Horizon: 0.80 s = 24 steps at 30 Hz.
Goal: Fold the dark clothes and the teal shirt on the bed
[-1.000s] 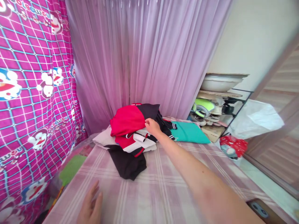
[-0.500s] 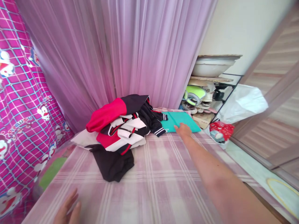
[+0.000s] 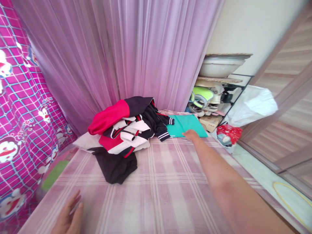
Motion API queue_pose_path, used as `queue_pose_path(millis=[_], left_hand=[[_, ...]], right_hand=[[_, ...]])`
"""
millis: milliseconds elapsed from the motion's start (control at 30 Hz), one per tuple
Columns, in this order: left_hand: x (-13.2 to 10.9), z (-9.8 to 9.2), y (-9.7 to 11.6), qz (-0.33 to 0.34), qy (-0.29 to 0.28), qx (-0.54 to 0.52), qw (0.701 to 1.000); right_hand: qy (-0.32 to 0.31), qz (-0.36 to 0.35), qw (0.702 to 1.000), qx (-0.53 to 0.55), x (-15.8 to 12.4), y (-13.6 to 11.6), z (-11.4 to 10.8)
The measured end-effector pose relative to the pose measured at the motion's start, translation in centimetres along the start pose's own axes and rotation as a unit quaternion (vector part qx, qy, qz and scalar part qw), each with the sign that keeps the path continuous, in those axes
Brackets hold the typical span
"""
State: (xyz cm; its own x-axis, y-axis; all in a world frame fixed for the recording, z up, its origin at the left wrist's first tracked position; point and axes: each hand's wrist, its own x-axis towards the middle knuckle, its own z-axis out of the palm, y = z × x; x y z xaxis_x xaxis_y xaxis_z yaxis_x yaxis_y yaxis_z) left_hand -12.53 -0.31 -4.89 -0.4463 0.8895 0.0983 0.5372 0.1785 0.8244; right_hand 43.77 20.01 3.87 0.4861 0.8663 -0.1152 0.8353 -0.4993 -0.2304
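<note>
Head view, steady on my feed. I take the crumpled jacket [image 3: 141, 127] as landmark: red, navy and white panels, soft folds, a short dark zip on a white part, striped knit cuffs at its right end. Pale cloth [image 3: 85, 142] sticks out flat from under its left side; a matte dark garment [image 3: 114, 165], bunched at the bottom, spills toward me in front of it.

Right of the jacket lies the teal pad [image 3: 192, 121], smooth, flat, roughly rectangular, a cuff overlapping its left part. I see the right hand [image 3: 191, 134] at the pad's near edge, fingers drawn close together and touching it; I cannot tell whether they pinch the edge or only rest there. The left hand [image 3: 68, 214] hangs well in front of the jacket and to its left, half curled, thumb set apart from the fingers, above the plaid sheet [image 3: 136, 203], pink and white woven checks with shallow wrinkles.

Behind the jacket I note a sheer mauve curtain [image 3: 158, 58] in long vertical pleats. Far right of it: a glossy white basin [image 3: 220, 67], rounded, above stacked shoes [image 3: 212, 108], and a thin, creased white plastic bag [image 3: 255, 105].
</note>
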Motion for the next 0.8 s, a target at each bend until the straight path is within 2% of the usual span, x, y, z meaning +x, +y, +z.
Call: queue_pose_path(millis=[133, 233, 300, 400, 433, 500, 567, 600, 700, 800], left_hand=[[-0.4, 0.1, 2.0, -0.009, -0.001, 0.009, 1.0], [-0.4, 0.1, 2.4, -0.002, -0.003, 0.009, 1.0], [-0.3, 0.2, 2.4, 0.003, -0.002, 0.013, 1.0], [-0.2, 0.3, 2.4, 0.012, -0.011, 0.04, 0.999], [-0.2, 0.4, 2.6, 0.015, -0.014, 0.054, 0.998], [-0.2, 0.5, 2.9, 0.026, -0.014, 0.08, 0.996], [-0.2, 0.6, 3.3, 0.04, -0.011, 0.096, 0.995], [-0.3, 0.6, 3.5, 0.048, -0.008, 0.099, 0.994], [-0.5, 0.7, 3.8, 0.073, -0.004, 0.106, 0.992], [-0.6, 0.7, 3.8, 0.104, -0.006, 0.116, 0.988]], right_hand=[[0.009, -0.018, 1.0, 0.014, -2.7, -0.8, -1.7], [0.016, -0.043, 0.999, 0.027, -6.1, 0.2, -3.3], [-0.034, -0.094, 0.994, 0.049, -8.8, 2.1, -4.1], [-0.167, -0.168, 0.967, 0.089, -12.2, 5.2, -4.7], [-0.169, -0.165, 0.968, 0.089, -12.8, 5.8, -4.9], [-0.091, -0.121, 0.986, 0.065, -12.9, 6.1, -4.9], [-0.003, -0.076, 0.996, 0.042, -12.0, 5.2, -4.5], [0.013, -0.062, 0.997, 0.038, -11.5, 4.5, -3.9], [-0.004, -0.042, 0.998, 0.046, -10.2, 2.2, -1.7], [-0.018, -0.024, 0.997, 0.071, -9.8, 0.9, 0.3]])
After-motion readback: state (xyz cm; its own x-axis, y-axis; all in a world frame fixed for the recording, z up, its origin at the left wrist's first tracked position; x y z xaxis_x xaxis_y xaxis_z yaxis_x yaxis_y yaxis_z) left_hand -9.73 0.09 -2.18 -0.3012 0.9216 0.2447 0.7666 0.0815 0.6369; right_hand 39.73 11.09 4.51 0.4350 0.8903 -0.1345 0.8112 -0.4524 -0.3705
